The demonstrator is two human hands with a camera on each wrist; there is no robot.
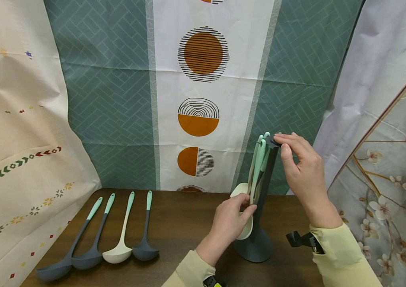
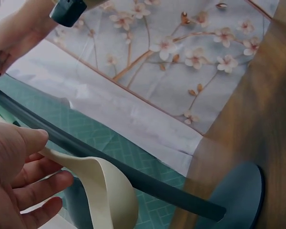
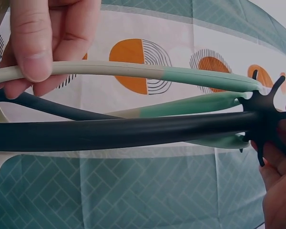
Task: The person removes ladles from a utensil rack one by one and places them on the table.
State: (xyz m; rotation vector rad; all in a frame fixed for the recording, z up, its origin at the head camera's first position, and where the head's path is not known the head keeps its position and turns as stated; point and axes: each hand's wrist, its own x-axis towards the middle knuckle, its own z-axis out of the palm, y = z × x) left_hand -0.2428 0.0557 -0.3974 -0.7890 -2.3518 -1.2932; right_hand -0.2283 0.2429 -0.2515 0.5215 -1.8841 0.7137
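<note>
Right of frame: left hand [image 1: 228, 218] pinches cream ladle [image 2: 121, 196] by shaft; judged light, stiff, smooth; grip mid-shaft. Right hand [image 1: 304, 169], fingers extended, touches top of utensil stand [image 1: 267, 183].

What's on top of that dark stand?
A star-shaped hook rack tops the stand; mint-handled utensils hang there, and the right hand touches it. That hand covers part of one side, so what lies beneath can't be seen.

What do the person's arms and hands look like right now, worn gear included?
The left hand and right hand are bare. Pale yellow fabric sleeves cover the forearms. A black strapped-on device sits at the right wrist; a black band with a yellow-green patch shows at the left.
</note>
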